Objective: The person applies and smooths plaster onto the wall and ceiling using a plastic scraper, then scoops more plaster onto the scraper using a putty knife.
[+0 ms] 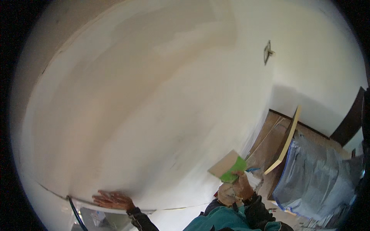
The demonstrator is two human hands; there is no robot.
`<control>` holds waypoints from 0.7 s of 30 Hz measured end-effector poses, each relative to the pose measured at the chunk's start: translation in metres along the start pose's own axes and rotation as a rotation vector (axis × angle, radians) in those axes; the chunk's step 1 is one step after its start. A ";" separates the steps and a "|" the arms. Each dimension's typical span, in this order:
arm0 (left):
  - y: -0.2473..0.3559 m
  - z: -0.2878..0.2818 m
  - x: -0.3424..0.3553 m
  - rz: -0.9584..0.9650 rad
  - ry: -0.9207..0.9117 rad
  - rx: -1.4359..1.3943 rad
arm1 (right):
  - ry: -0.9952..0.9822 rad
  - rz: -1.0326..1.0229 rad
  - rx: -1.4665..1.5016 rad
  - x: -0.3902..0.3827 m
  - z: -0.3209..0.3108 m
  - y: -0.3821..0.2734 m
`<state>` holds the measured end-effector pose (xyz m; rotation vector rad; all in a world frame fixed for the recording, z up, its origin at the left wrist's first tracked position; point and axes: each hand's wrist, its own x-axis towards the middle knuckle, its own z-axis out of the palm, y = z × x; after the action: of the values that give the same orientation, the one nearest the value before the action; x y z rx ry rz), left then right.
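A broad pale wall (185,115) with beige, smoky patches fills most of the view. My left hand (113,200) is at its lower left edge, fingers stretched out and nothing in them. At the lower middle, my right hand (243,186) grips a flat green-and-tan sheet (235,167) by its green part; the tan part points up and left, close to the wall. Whether the sheet touches the wall I cannot tell. Beside the right hand is a round, pale beige thing (226,193), too blurred to name.
On the right, a yellow-edged board (287,142) leans up from the brown floor (266,146). Past it, translucent plastic sheeting (316,173) covers something bulky. A small fixture (268,52) sticks out of the wall at upper right. A dark curved strip (77,213) stands below my left hand.
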<state>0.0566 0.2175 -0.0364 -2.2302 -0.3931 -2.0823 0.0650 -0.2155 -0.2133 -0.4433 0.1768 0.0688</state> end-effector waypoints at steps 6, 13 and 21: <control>-0.003 -0.001 -0.005 0.201 -0.054 0.545 | -0.118 -0.199 -0.908 -0.026 -0.063 0.018; 0.017 0.012 -0.018 0.101 -0.123 0.295 | 0.065 -0.285 -0.285 0.080 -0.058 0.014; 0.101 0.061 -0.035 -0.003 -0.429 0.260 | -0.075 -0.927 -1.289 0.261 0.098 -0.245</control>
<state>0.1373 0.1288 -0.0638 -2.4908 -0.6471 -1.4374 0.3617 -0.3870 -0.0716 -1.7623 -0.1937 -0.7564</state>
